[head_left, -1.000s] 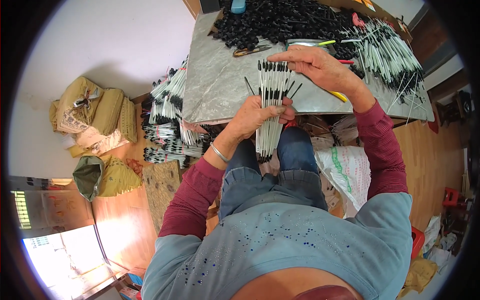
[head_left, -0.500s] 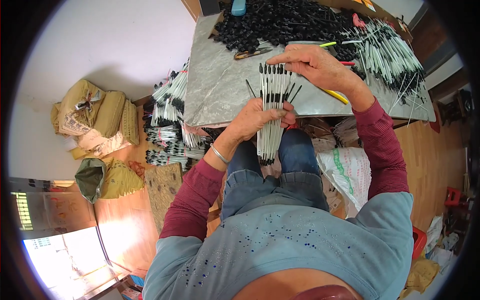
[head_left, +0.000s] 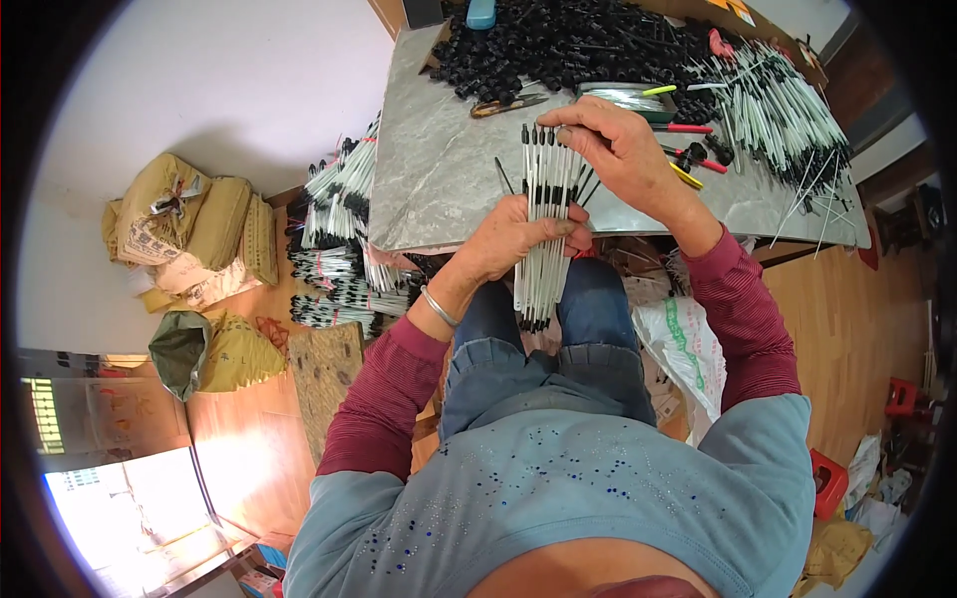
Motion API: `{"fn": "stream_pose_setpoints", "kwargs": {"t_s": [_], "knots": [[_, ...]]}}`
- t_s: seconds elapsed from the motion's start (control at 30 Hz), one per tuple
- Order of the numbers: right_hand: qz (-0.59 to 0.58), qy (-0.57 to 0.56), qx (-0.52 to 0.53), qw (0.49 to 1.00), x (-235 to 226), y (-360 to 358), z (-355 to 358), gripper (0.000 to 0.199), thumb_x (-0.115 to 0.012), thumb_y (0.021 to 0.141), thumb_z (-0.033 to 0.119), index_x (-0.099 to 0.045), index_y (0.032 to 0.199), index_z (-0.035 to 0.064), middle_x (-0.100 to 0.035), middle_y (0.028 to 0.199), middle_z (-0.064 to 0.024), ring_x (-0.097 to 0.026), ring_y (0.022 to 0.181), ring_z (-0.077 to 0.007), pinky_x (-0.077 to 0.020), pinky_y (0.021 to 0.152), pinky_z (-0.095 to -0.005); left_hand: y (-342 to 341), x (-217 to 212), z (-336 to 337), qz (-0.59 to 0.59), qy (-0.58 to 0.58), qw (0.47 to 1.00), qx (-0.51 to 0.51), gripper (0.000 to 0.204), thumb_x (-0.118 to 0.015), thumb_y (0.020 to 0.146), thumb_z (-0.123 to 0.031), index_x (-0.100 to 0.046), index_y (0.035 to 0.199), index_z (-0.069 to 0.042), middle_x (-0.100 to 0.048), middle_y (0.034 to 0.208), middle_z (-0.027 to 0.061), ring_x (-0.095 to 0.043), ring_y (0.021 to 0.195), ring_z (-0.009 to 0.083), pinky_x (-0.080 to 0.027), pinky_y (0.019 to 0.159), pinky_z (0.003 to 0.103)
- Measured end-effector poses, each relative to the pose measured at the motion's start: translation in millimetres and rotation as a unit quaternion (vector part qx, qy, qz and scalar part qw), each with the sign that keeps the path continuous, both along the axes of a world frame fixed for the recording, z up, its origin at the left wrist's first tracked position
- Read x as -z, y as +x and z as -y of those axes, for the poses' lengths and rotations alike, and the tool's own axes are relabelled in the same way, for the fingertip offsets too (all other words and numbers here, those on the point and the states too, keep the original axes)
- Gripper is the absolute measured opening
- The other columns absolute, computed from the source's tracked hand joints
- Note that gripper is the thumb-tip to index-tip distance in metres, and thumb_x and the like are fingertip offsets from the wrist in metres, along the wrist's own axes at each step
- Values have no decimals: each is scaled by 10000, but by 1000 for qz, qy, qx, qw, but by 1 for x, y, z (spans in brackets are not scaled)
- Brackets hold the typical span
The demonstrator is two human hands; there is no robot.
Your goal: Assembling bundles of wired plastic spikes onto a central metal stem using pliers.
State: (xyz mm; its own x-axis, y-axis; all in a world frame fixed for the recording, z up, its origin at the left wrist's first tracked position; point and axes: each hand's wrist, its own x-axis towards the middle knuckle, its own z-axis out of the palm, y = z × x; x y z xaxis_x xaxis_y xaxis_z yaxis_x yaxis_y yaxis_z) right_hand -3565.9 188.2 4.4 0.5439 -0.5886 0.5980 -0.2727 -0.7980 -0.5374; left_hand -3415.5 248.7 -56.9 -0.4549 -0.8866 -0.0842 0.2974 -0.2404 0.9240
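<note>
My left hand point(head_left: 531, 235) is closed around a bundle of thin white rods point(head_left: 539, 277) with black ends and black bands at their middles. The rods stand fanned side by side in front of the table edge, above my knees. A few dark thin tips stick out at either side of the bundle. At its upper end, my right hand point(head_left: 623, 149) reaches over from the right. Its index finger and thumb are apart, close against the black tips. Whether they grip any tip is hard to see.
Black plastic parts point(head_left: 558, 45) are heaped at the table's back. Scissors point(head_left: 508, 106), a wire spool point(head_left: 626, 97) and red-handled pliers point(head_left: 703, 159) lie nearer. Loose rods point(head_left: 778, 100) are piled at right. Left of the table point(head_left: 419, 189) are bundled rods point(head_left: 339, 269) and sacks point(head_left: 189, 224).
My right hand has shifted slightly down and right, and its thumb has come nearer the index finger at the tips. The spool and pliers show more now. The left hand keeps its hold.
</note>
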Motion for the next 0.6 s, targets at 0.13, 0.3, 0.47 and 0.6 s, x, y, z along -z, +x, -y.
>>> {"fn": "stream_pose_setpoints", "kwargs": {"t_s": [0.13, 0.3, 0.47, 0.6], "knots": [[-15, -4, 15, 1000, -4, -2, 1, 183, -507, 767, 16, -580, 934, 37, -457, 670, -49, -428, 602, -142, -348, 544, -241, 0, 0, 1, 9, 3, 1000, 0, 195, -502, 773, -12, -528, 954, 55, -600, 812, 134, -586, 750, 187, -480, 690, 284], [-24, -12, -7, 1000, -6, -5, 4, 175, -511, 767, 22, -583, 926, 37, -470, 669, -55, -437, 603, -144, -349, 543, -243, -1, -2, 1, 7, 8, 1000, -3, 199, -500, 775, -11, -527, 961, 56, -599, 818, 129, -585, 752, 185, -480, 695, 284], [-41, 2, -7, 999, -9, -5, 7, 163, -510, 771, 30, -583, 915, 27, -494, 682, -52, -463, 626, -131, -364, 561, -234, 0, -2, 3, 12, 4, 1000, 10, 200, -502, 777, -17, -532, 961, 54, -600, 821, 127, -587, 757, 186, -480, 703, 280], [-16, 36, -13, 999, -6, -3, 11, 169, -528, 766, 108, -600, 917, 83, -551, 728, -60, -518, 624, -169, -406, 562, -261, 1, -2, 3, 16, -5, 1000, 15, 196, -503, 781, -27, -536, 957, 53, -601, 820, 127, -588, 765, 186, -479, 706, 277]]}}
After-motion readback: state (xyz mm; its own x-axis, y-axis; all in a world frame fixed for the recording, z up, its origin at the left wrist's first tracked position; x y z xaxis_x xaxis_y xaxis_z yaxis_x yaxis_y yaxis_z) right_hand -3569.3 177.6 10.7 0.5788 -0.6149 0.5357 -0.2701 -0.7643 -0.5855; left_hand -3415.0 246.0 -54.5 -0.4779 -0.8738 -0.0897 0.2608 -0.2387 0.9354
